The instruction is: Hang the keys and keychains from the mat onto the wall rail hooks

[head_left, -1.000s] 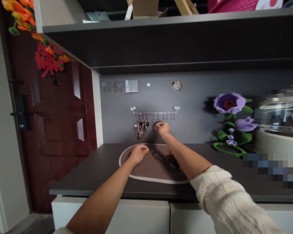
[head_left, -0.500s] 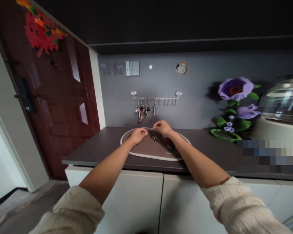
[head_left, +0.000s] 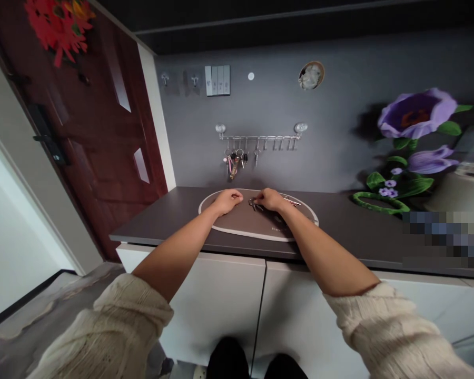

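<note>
A small bunch of keys point(head_left: 255, 204) is on the brown oval mat point(head_left: 245, 225) with the pale rim, on the dark countertop. My right hand point(head_left: 270, 200) reaches it from the right, thumb and fingertips closed on its edge. Whether the keys are lifted off the mat I cannot tell. To the left, apart from the keys, my left hand point(head_left: 227, 202) hovers over the mat with fingers curled together; what they hold, if anything, is hidden. Behind my right wrist lies a thin, light-coloured object point(head_left: 292, 201) on the mat, partly covered.
On the wall, a hook rail point(head_left: 260, 138) carries several hanging key bunches point(head_left: 234, 160) at its left part. Purple artificial flowers point(head_left: 418, 118) and a pale rounded appliance point(head_left: 458, 197) stand at right. A dark red door point(head_left: 98, 158) is at left; white cabinets point(head_left: 213, 295) are below.
My right hand has come down from above the mat onto the keys. My left hand stays curled at the mat's left side. The view has tilted downward.
</note>
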The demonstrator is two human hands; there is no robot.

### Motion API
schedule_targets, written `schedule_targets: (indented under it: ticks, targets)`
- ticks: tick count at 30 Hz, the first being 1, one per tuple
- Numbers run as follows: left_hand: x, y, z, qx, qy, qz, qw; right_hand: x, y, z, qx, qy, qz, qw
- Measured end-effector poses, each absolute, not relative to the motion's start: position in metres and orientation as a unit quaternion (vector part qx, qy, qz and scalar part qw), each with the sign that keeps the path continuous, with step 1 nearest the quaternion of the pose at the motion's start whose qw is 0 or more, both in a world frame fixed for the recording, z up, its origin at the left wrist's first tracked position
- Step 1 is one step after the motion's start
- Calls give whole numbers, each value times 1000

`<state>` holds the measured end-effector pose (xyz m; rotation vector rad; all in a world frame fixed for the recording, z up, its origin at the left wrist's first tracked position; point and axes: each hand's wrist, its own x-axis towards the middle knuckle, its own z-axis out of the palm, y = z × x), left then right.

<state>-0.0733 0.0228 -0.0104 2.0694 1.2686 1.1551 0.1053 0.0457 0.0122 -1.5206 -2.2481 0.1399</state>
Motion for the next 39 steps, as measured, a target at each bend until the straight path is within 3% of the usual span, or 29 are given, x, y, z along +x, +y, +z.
schedule_targets:
  ticks: [18,39]
  targets:
    - [-74,24,-11,761,473,393,205,104,47,13,-551,-812,63,181]
    - [-67,21,-7,752,520,359,186,108,46,12,-505,-784,162,322]
